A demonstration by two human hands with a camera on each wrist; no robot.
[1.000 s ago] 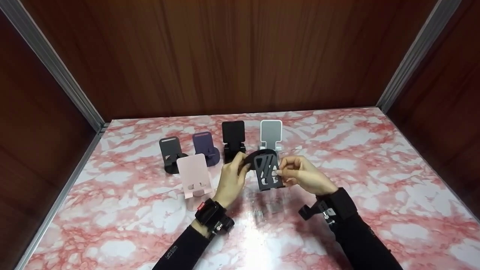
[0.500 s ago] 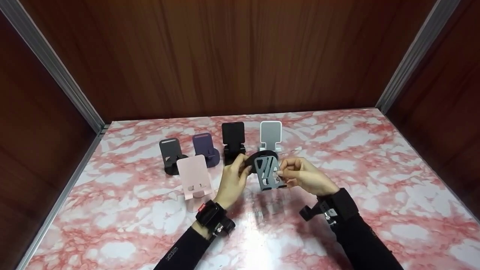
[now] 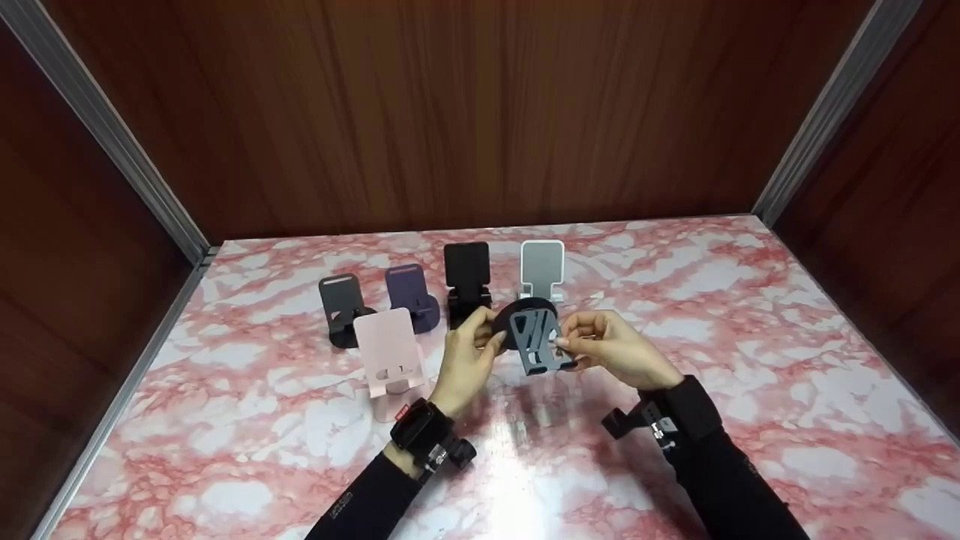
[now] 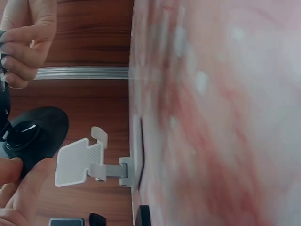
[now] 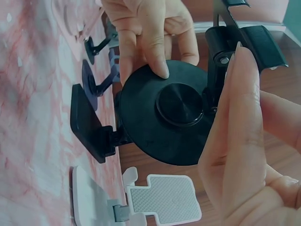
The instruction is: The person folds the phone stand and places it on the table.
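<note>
Held up over the table is a dark grey phone stand (image 3: 538,341) with a slotted plate and a round black base (image 5: 141,103). My left hand (image 3: 463,360) pinches the rim of the base, thumb on its face in the right wrist view. With thumb and fingers, my right hand (image 3: 619,352) grips the right edge of the slotted plate near the hinge (image 5: 218,47). In the left wrist view the base (image 4: 47,125) shows only in part at the left edge. Just behind the held stand are a black phone stand (image 3: 466,266) and a white-and-grey phone stand (image 3: 542,262).
To the left stand a pink phone stand (image 3: 386,341), close by my left wrist, a purple phone stand (image 3: 406,289) and a dark grey phone stand (image 3: 340,296). The red-and-white marbled table (image 3: 247,442) ends at a brown wood-grain wall (image 3: 480,112).
The slotted plate has tilted against its base, its lower edge rising slightly, and looks lighter grey than at first. Both hands keep their hold and have barely moved.
</note>
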